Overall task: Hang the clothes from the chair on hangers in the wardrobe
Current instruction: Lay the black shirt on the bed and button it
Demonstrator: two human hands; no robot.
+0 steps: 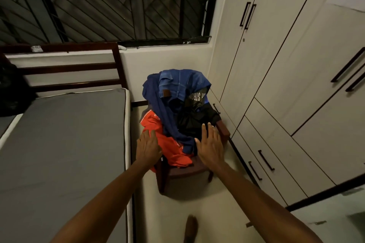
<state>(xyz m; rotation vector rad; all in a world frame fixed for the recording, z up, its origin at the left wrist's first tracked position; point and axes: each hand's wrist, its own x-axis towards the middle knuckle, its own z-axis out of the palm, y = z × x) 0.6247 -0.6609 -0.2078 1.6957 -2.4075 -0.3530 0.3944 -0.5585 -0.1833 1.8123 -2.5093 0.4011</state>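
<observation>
Stood in the corner between bed and wardrobe: a small dark brown wooden chair (pixel 183 171), heaped with clothes. Draped over its back, a pair of blue denim jeans (pixel 177 83) with a brown leather patch, and beside and below them a long dark blue knitted garment (pixel 167 122) trailing down toward the seat. Lay on the left of the seat an orange-red shirt (pixel 167 144), spilling over the front edge; on the right, a black garment with white lettering (pixel 194 116), bunched against the armrest. Reached forward over the pile with both bare arms. Left hand (pixel 148 145) spread flat, fingers straight, resting on or just above the orange-red shirt at the chair's left edge, nothing grasped. Right hand (pixel 210 143) likewise released, fingers extended and slightly parted, fingertips at the black garment near the right armrest; contact or mere hovering, could not tell. To the right, a tall cream-white laminate wardrobe (pixel 286 85), doors closed, with black bar handles and drawers below. To the left, a bed with a grey mattress (pixel 63 144) and a dark wooden slatted headboard (pixel 69 69). Behind the chair, a dark window with black metal bars (pixel 118 2). At the bottom, one bare foot (pixel 191 228) on the pale floor.
</observation>
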